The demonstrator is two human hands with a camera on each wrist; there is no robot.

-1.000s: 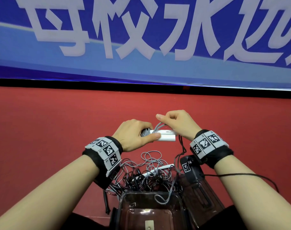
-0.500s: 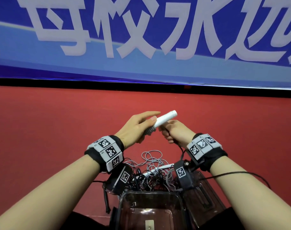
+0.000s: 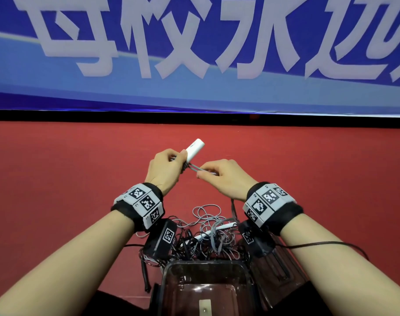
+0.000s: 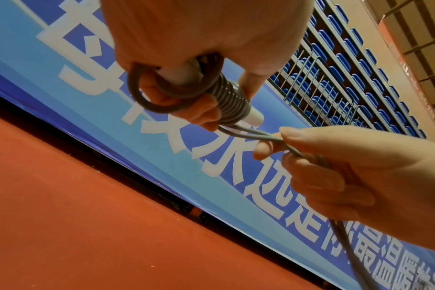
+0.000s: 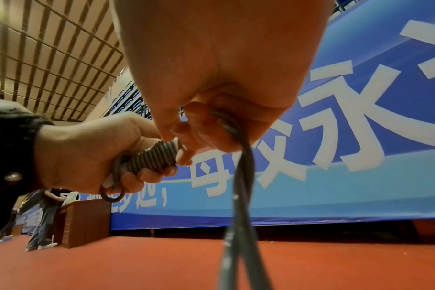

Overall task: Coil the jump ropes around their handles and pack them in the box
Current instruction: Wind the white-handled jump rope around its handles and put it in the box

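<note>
Two hands work one grey rope (image 4: 251, 135) above the red floor (image 3: 57, 190). My left hand (image 3: 164, 172) is curled round the white handle (image 3: 195, 148), gripping it over the turns already wound on; the left wrist view shows those tight coils (image 4: 232, 104) stacked along the handle, with a loose loop beside my fingers. My right hand (image 3: 224, 179) pinches the doubled rope between thumb and fingertips just beside the coils, and the slack runs down through its palm toward the floor.

Half a second ago the handle pointed up and to the right, my right hand sat low beneath its near end and my left fingers were stretched along it. Now the handle's free end tilts up and away, my left fingers are wrapped round it, and my right hand has come up level with the left, holding a short, taut stretch of rope. A second ago the handle lay nearly level between both hands.

Below my wrists a heap of tangled ropes (image 3: 208, 236), grey and black with white handles showing, lies on the floor against the far edge of the clear box (image 3: 167, 283). Inside the box I can make out only a small pale tag on its bottom. A dark clear lid (image 3: 279, 270) lies by its right side.
</note>
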